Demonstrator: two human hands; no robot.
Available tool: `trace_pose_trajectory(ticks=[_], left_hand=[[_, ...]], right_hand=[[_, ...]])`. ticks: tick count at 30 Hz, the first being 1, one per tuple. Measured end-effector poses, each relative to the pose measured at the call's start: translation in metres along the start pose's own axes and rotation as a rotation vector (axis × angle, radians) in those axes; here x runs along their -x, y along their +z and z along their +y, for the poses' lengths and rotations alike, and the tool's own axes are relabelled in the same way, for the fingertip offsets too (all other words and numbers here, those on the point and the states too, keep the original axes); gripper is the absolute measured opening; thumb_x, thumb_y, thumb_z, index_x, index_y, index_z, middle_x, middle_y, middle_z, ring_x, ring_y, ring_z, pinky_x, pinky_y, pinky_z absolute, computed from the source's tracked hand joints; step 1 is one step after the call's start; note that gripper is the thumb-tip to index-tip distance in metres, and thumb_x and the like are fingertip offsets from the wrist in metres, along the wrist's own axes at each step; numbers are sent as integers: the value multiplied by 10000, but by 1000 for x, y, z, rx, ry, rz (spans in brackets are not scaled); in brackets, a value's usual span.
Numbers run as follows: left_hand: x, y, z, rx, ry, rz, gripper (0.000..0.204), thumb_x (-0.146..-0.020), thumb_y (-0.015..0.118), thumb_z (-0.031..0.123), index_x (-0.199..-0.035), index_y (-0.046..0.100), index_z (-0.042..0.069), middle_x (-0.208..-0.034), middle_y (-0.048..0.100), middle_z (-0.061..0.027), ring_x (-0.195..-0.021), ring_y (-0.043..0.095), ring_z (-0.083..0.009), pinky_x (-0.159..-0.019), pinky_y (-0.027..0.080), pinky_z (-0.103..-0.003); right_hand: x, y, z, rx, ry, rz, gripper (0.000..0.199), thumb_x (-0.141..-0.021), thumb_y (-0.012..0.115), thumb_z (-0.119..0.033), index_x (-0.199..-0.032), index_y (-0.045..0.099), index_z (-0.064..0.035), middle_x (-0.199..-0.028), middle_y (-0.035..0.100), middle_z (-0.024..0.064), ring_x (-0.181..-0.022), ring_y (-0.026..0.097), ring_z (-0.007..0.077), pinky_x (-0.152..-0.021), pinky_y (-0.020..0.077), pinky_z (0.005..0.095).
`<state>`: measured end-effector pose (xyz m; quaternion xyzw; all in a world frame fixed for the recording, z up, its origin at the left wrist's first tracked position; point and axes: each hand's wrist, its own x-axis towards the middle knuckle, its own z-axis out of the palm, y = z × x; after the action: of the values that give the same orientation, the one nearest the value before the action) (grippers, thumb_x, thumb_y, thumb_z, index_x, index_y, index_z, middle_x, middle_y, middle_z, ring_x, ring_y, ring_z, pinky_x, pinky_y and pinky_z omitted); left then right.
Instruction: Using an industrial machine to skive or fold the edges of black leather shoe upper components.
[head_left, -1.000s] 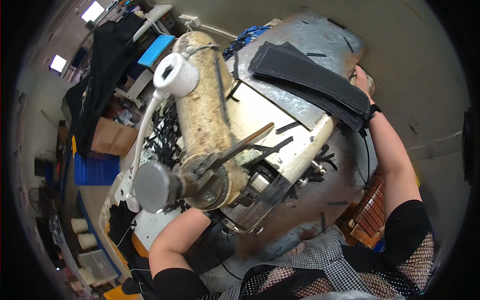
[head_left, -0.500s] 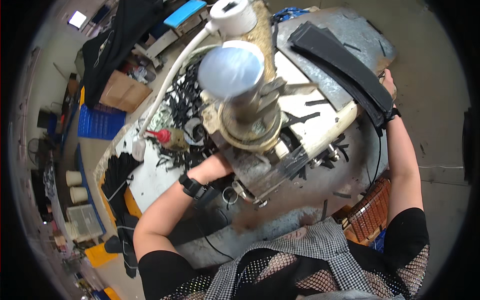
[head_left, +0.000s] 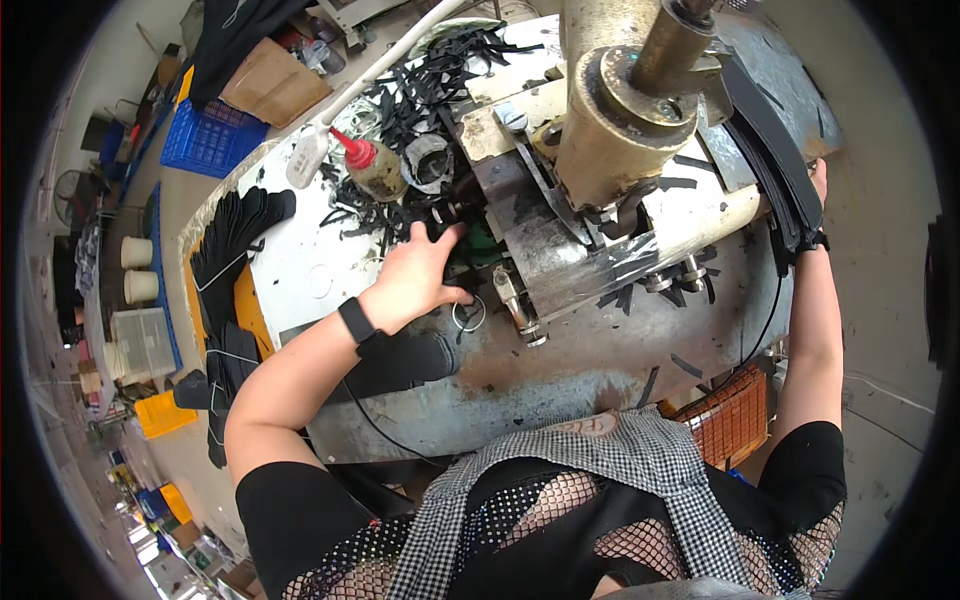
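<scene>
My left hand (head_left: 418, 275) is open, its fingers spread beside the left end of a worn, cream-coloured bench machine (head_left: 625, 140). Nothing is in that hand; close to its thumb lies a metal ring (head_left: 468, 313). At the right, my right hand (head_left: 820, 187) is at the outer edge of a stack of long, curved black pieces (head_left: 775, 150). The stack's near end reaches my right wrist. Most of that hand's fingers are hidden, so I cannot tell whether they grip the stack.
A heap of black offcuts (head_left: 425, 90) lies left of the machine, around a red-tipped squeeze bottle (head_left: 375, 172) and a grey ring-shaped roll (head_left: 428, 163). Black bundles (head_left: 235, 235) line the table's left edge. A brown basket (head_left: 725, 415) stands below the table's right front.
My left hand has drawn back from beside the machine and its fingers now show spread. The view has shifted, bringing the machine's front further into sight. My right hand stays by the stack.
</scene>
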<state>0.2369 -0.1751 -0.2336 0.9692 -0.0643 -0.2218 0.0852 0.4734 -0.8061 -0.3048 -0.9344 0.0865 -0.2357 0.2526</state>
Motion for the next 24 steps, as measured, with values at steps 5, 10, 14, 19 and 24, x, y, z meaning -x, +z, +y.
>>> trace_pose_trajectory(ticks=[5, 10, 14, 19, 24], left_hand=[[-23, -3, -10, 151, 283, 42, 393, -742, 802, 211, -1033, 631, 9, -804, 636, -199, -732, 678, -335, -655, 549, -416], [-16, -60, -8, 711, 7, -2, 215, -785, 736, 60, -927, 631, -63, -700, 663, -118, -534, 670, -151, -483, 524, -286], [-44, -110, -10, 676, -30, 420, 290, -792, 755, 218, -953, 660, -4, -733, 696, -96, -638, 679, -115, -600, 523, -272], [-83, -117, -11, 392, 25, 746, 802, -824, 743, 343, -1443, 352, 14, -1343, 518, -213, -1188, 548, -255, -961, 472, -382], [0, -78, 2, 317, 357, 502, 490, -811, 704, 165, -1263, 562, 42, -1231, 593, -176, -1106, 591, -322, -941, 478, -389]], right_hand=[[-6, 4, 13, -10, -36, -20, 509, -808, 705, -263, -1183, 504, 17, -947, 648, 205, -884, 633, 331, -781, 502, 393], [-3, 3, 8, 50, -54, 48, 564, -798, 703, -315, -1200, 508, 30, -982, 652, 264, -954, 633, 412, -827, 486, 428], [0, 2, 0, 0, -20, 3, 542, -789, 712, -309, -1158, 511, 33, -972, 650, 267, -937, 639, 400, -819, 488, 419], [-2, 2, -3, 47, -8, 8, 445, -850, 650, -240, -1162, 504, 40, -975, 652, 260, -915, 639, 381, -832, 489, 396], [13, -28, 0, -346, -27, 95, 341, -930, 602, -236, -1167, 593, 9, -976, 661, 122, -872, 627, 205, -787, 488, 305]])
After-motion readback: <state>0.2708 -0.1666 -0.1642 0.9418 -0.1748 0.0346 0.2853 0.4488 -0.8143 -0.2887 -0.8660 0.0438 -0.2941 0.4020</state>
